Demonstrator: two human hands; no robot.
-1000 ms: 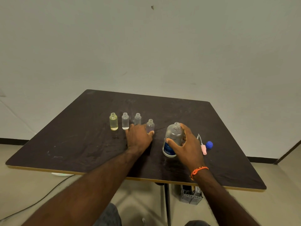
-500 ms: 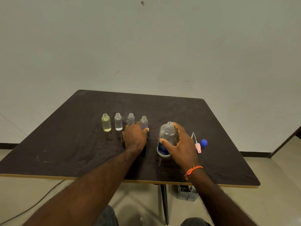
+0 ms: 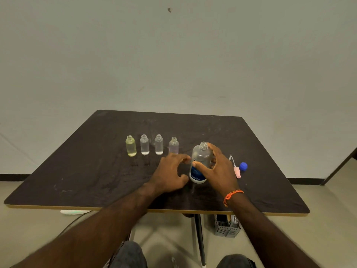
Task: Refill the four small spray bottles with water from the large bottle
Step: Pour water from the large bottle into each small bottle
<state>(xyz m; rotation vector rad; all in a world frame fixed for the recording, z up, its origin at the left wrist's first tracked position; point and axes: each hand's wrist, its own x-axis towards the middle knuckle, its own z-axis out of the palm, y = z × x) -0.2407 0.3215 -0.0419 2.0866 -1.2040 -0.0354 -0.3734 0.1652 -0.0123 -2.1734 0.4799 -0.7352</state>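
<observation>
Several small uncapped bottles stand in a row on the dark table (image 3: 96,171): a yellowish one (image 3: 131,146), then three clear ones (image 3: 144,147), (image 3: 159,145), (image 3: 173,145). The large clear bottle (image 3: 200,161) with a blue label stands uncapped to their right. My right hand (image 3: 218,167) grips it around the body. My left hand (image 3: 172,174) hovers just left of the large bottle, fingers relaxed and spread, in front of the rightmost small bottle and holding nothing.
A pink spray head (image 3: 236,170) with a white tube and a blue cap (image 3: 243,166) lie right of the large bottle. A grey basket (image 3: 226,227) sits on the floor under the table. My knees show at the bottom edge.
My left hand has drawn back from the rightmost small bottle and moved right, toward the large bottle. My right hand keeps its hold on the large bottle.
</observation>
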